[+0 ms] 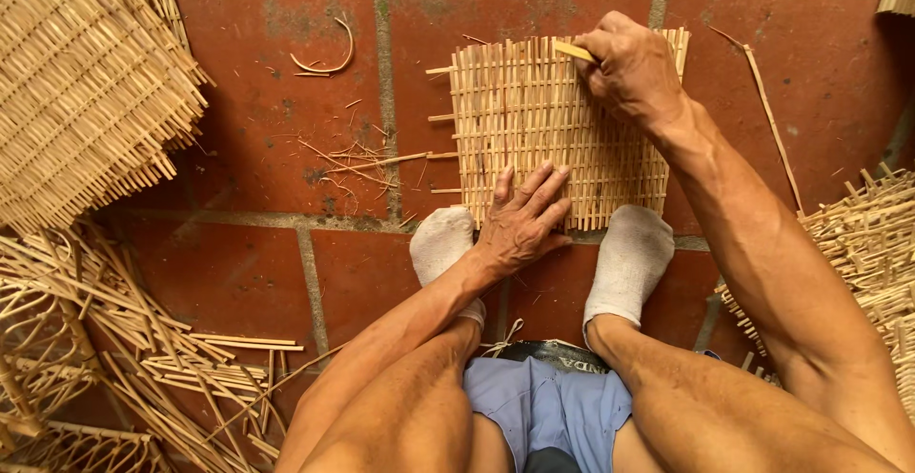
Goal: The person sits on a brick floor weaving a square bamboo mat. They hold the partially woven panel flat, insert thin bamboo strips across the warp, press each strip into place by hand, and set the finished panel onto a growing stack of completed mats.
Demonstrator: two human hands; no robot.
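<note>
While my left hand (519,221) lies flat, fingers spread, pinning the near edge of the woven mat (558,130) to the brick floor (276,101), my right hand (629,68) is pinched shut on a pale flat strip (575,51) at the mat's far right corner. Item: one small panel of split cane, between my two socked feet (629,254). Condition: mostly woven, close-set uprights crossed by thin rows; left-side ends jut out untrimmed, far rows look looser, so I judge edging remains. Finished panels (86,82) stacked far left.
</note>
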